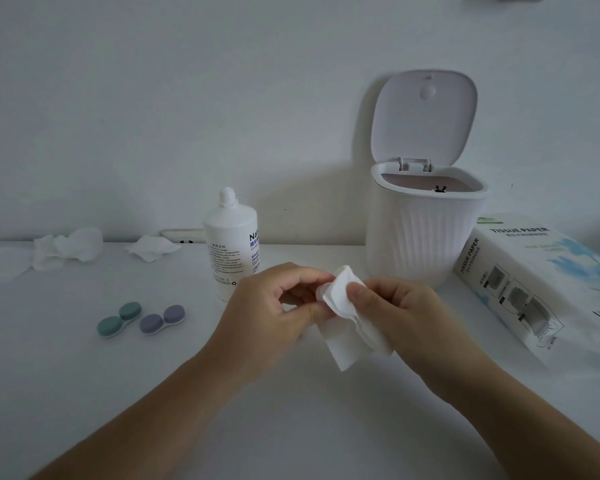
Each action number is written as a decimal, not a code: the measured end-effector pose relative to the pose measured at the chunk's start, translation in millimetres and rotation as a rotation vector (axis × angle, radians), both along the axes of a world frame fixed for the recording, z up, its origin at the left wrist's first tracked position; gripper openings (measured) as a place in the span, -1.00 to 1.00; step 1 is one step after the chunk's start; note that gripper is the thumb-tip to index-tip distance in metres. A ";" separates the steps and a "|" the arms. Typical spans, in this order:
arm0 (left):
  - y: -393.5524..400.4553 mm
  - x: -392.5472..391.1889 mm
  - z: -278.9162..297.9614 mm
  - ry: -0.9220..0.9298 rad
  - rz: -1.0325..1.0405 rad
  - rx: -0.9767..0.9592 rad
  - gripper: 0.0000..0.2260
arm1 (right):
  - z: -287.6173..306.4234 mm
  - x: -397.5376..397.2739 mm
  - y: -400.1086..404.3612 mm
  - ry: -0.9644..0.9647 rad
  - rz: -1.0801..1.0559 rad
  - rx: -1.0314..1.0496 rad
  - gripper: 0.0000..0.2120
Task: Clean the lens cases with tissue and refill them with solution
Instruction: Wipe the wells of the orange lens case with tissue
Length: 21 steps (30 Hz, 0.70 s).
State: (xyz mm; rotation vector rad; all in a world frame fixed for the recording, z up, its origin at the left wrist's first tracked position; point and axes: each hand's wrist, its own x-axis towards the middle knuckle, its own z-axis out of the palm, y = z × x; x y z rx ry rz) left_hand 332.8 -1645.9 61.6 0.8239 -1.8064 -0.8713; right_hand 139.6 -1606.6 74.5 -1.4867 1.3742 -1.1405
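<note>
Soft white tissue (347, 317), light and easily torn, sits pinched between my left hand (274, 306) and right hand (402, 313), fingertips gripping its folded top edge.

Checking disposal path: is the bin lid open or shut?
Open. The bin has its lid flipped up on the rear hinge against the wall, leaving the mouth exposed.

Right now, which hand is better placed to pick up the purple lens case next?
Probably the left hand. The purple lens case lies on the table to its left, beside the green lens case, with nothing between. The right hand is farther and presses the tissue, which both hands grip.
</note>
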 end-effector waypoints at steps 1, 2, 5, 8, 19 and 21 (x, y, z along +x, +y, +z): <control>-0.4 0.9 -0.3 -0.024 0.019 -0.021 -0.71 | 0.1 -0.5 0.9 0.032 0.033 0.024 -0.72; -0.9 1.9 -0.4 -0.044 0.031 -0.035 -0.69 | 0.5 -1.2 1.6 0.069 0.069 0.046 -0.70; -1.4 5.3 0.2 -0.110 0.020 -0.084 -0.69 | 1.7 -1.5 3.5 0.138 0.131 0.068 -0.66; 0.4 4.0 2.0 -0.110 0.078 -0.147 -0.70 | 0.2 -0.7 3.4 0.117 0.094 0.031 -0.68; 14.9 -9.9 2.2 -0.009 0.139 -0.215 -0.78 | 0.7 0.4 2.3 -0.066 0.045 0.012 -0.70; 11.6 -5.1 4.1 -0.014 0.056 -0.125 -0.83 | 1.9 -4.2 3.6 0.014 0.092 0.044 -0.68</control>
